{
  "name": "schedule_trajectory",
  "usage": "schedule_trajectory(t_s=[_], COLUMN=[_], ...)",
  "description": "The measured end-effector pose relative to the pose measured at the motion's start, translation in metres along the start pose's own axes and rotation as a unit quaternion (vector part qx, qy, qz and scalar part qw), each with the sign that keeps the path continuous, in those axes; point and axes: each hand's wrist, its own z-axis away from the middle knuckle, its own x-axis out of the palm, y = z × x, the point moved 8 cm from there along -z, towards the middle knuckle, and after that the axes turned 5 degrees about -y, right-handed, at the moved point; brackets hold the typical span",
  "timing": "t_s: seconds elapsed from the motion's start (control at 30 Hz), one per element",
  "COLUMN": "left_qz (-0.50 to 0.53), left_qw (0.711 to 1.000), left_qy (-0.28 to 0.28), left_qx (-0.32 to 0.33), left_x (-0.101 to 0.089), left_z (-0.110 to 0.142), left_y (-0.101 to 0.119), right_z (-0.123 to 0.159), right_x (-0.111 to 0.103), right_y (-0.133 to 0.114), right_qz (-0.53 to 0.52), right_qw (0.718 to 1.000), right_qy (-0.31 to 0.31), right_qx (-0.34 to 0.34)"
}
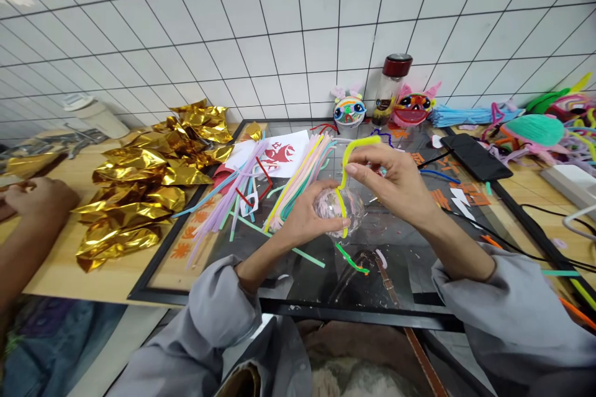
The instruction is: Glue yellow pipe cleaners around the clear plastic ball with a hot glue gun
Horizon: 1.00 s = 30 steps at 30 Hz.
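A clear, see-through ball [356, 208] is held in my left hand [302, 216], with the thumb across its front. A fuzzy yellow pipe cleaner [345, 167] runs down over the ball under that thumb and rises above it. My right hand [395, 180] pinches the upper part of the yellow pipe cleaner, whose free end bends over to the right. Below the ball, a short green pipe cleaner [349, 258] lies on the dark glossy board [307, 285]. Left of the ball is a bundle of pastel pipe cleaners [302, 177].
Crumpled gold foil [139, 173] covers the left side, beside another person's hand [41, 198]. Decorated animal heads [349, 110] and a bottle [390, 90] stand at the wall. On the right are a black phone [479, 157], cables, a white box [570, 189] and colourful crafts [535, 136].
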Motion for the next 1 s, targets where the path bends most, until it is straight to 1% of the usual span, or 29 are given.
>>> schedule_trajectory(t_s=[0.1,0.27,0.43,0.5,0.53,0.6,0.67,0.73,0.83,1.0], left_qz=[-0.001,0.008,0.003,-0.002,-0.006,-0.008,-0.005,-0.002,-0.001,0.001], left_qw=[1.0,1.0,1.0,1.0,1.0,1.0,1.0,1.0,1.0,1.0], left_qy=[0.003,0.001,0.004,0.002,0.001,0.0,-0.002,-0.003,0.001,0.002], left_qx=[-0.001,-0.001,0.005,0.008,0.008,0.008,0.009,0.013,0.016,0.02], left_x=[-0.001,0.001,0.001,0.001,0.001,0.0,0.001,0.001,0.0,0.001], left_z=[0.0,0.0,0.0,0.0,0.001,0.001,0.001,0.0,-0.001,-0.001], left_y=[0.002,0.004,0.006,0.007,0.008,0.008,0.008,0.008,0.007,0.006], right_z=[0.002,0.009,0.013,0.015,0.017,0.02,0.024,0.028,0.035,0.043], right_x=[0.003,0.014,0.018,0.015,0.011,0.001,-0.008,-0.013,-0.014,-0.009], right_y=[-0.006,-0.021,-0.027,-0.026,-0.025,-0.023,-0.02,-0.015,-0.011,-0.01], right_qz=[0.0,0.022,0.055,0.065,0.072,0.095,0.108,0.102,0.087,0.08], right_qw=[1.0,0.995,0.992,0.992,0.993,0.994,0.993,0.993,0.994,0.995], right_qy=[-0.017,-0.083,-0.097,-0.085,-0.068,-0.018,0.031,0.062,0.069,0.059], right_qx=[-0.021,-0.049,-0.062,-0.066,-0.066,-0.06,-0.04,-0.014,0.006,0.005])
